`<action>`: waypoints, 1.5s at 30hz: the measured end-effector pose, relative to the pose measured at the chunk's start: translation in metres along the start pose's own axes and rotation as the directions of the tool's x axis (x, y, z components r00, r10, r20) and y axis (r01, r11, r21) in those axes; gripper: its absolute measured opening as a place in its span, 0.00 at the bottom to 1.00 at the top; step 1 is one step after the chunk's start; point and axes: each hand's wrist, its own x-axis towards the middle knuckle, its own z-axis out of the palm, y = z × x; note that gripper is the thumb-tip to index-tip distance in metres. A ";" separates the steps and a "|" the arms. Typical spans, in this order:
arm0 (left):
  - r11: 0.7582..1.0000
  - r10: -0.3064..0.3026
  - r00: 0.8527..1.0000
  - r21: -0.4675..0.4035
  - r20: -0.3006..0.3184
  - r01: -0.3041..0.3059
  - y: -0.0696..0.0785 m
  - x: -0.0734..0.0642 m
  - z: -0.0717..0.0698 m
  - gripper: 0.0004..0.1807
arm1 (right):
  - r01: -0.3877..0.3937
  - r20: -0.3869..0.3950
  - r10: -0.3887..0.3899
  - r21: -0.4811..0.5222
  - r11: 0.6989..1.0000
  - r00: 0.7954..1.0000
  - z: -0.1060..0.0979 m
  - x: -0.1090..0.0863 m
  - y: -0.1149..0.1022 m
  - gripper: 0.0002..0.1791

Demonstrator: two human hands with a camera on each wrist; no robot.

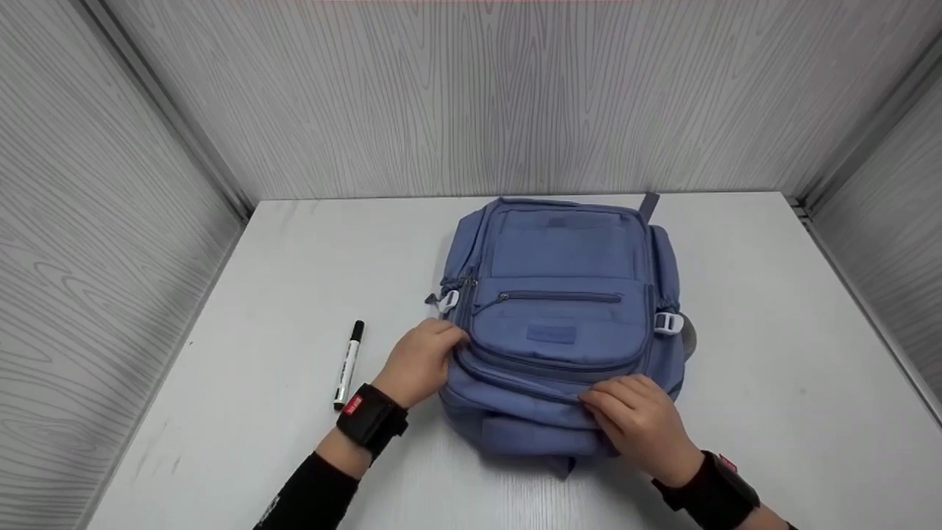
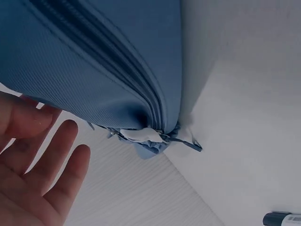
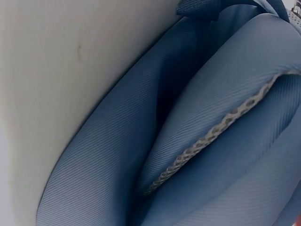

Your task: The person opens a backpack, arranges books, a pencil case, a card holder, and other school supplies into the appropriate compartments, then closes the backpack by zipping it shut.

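Note:
A blue backpack lies front side up on the white table, its top edge toward the back wall. My left hand is at its left side, thumb and index finger pinching the fabric edge near the curved zipper. In the left wrist view the other fingers stand away from the fabric. My right hand grips the fabric at the lower right front of the backpack. The right wrist view shows folded blue fabric with a mesh-like trim; the right fingers are mostly hidden there.
A white marker with a black cap lies on the table left of the backpack. White buckles sit on both sides of the bag. Grey wood-grain panels enclose the table at the back and sides.

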 end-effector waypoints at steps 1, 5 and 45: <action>1.000 0.007 1.000 0.018 -0.009 -0.007 -0.004 0.003 0.001 0.13 | 0.011 -0.008 -0.011 -0.006 1.000 1.000 -0.001 -0.001 0.002 0.18; 0.993 -0.003 0.999 0.122 -0.045 0.009 -0.024 0.026 0.003 0.12 | 0.054 -0.022 -0.054 -0.012 0.998 0.998 -0.003 -0.003 0.009 0.18; 0.920 0.071 0.985 0.371 0.155 -0.125 -0.010 0.025 0.050 0.03 | -0.123 0.322 0.256 -0.382 0.916 0.911 -0.048 0.025 0.195 0.08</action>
